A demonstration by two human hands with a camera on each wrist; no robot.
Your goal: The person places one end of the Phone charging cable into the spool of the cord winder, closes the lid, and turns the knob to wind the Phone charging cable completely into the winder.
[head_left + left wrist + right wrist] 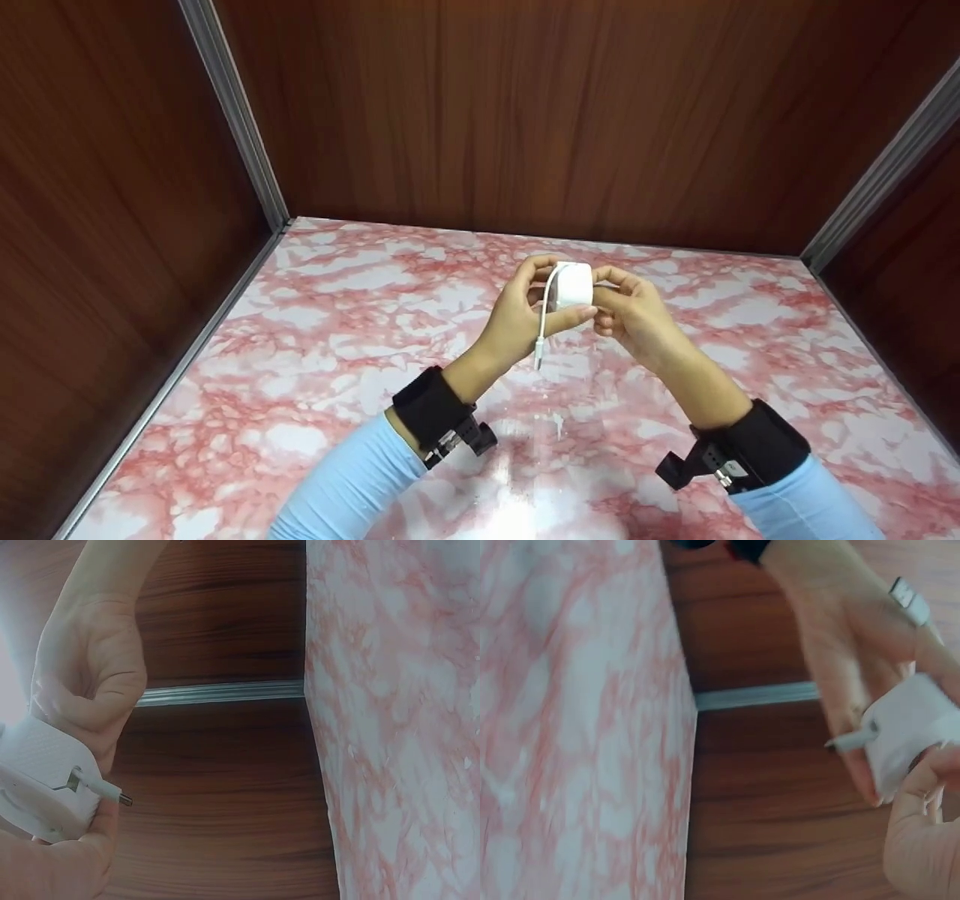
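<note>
A white plug-in charger (574,285) is held up above the table between both hands. My left hand (517,315) grips it, with the thumb across its lower front and the fingers behind. My right hand (637,319) is at its right side, its bent fingers against the edge. A thin white cable (544,315) loops over the charger's left side and hangs down past the left palm. The cable's metal-tipped connector (910,600) shows beside the left hand in the right wrist view. One round pin (105,787) sticks out of the charger in the left wrist view.
A red-and-white marbled table (360,300) lies beneath the hands. Dark wood panels (487,112) stand at the back and both sides, joined by metal corner strips (232,97). Black wrist straps (433,405) with small camera mounts sit over light blue sleeves (352,480).
</note>
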